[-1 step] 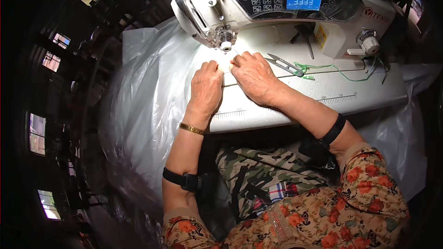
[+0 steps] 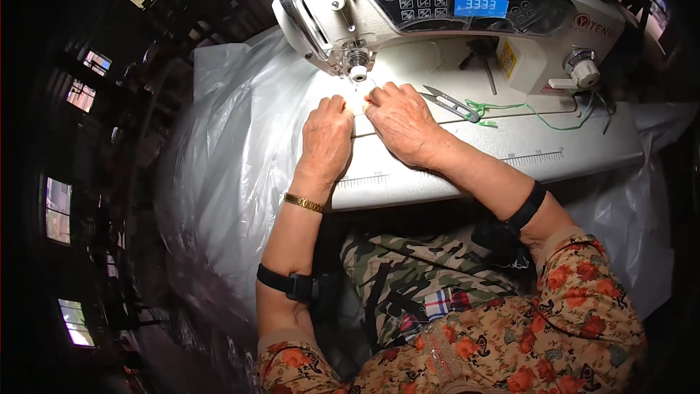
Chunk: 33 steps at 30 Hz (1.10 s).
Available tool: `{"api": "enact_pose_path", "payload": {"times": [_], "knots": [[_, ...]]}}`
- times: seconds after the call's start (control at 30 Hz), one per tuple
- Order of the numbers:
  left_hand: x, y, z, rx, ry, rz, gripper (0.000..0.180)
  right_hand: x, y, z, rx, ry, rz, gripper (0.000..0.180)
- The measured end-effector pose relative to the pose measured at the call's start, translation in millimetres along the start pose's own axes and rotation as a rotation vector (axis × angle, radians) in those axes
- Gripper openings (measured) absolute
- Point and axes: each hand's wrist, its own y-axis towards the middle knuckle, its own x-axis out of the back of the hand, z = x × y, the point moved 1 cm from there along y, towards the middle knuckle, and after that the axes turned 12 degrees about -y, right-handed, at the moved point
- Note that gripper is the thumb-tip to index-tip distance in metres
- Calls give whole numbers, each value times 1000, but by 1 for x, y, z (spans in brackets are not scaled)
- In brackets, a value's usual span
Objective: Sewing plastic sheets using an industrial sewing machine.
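Observation:
Just in front of the needle area of a white sewing machine (image 2: 357, 73), my two hands are close together over the machine bed (image 2: 408, 182). My left hand (image 2: 326, 135) has its fingers curled, thumb and fingertips pinched together. Beside it, my right hand (image 2: 402, 122) is closed in the same way, its fingertips nearly under the presser foot. Glare whitens the gap between them, so whatever they pinch cannot be made out. A pair of thread snips (image 2: 450, 103) lies on the bed to the right of my right hand.
Green thread (image 2: 554, 122) trails from the snips toward the machine's right end. A dark T-shaped tool (image 2: 485, 62) rests on the bed under the arm. Translucent plastic sheeting (image 2: 226, 138) bulges along the left side, and more plastic (image 2: 631, 211) hangs at the right.

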Motion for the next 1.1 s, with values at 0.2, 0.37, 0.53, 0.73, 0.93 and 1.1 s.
{"api": "enact_pose_path", "payload": {"times": [0.2,0.37,0.53,0.73,0.93,1.1], "knots": [[0,1,5,41,7,21,5,2,1,3,-26,27,11,19],[-4,4,9,45,-10,-6,5,3,6,-1,-15,43,41,19],[-7,5,15,20,28,-25,7,3,13,-4,18,25,89,18],[-12,8,18,28,32,-22,7,1,16,-9,29,21,97,16],[-17,11,16,2,16,-41,9,-1,17,-12,20,-8,114,18],[-15,13,20,-5,49,-47,10,-4,24,-10,41,-27,136,18]]}}
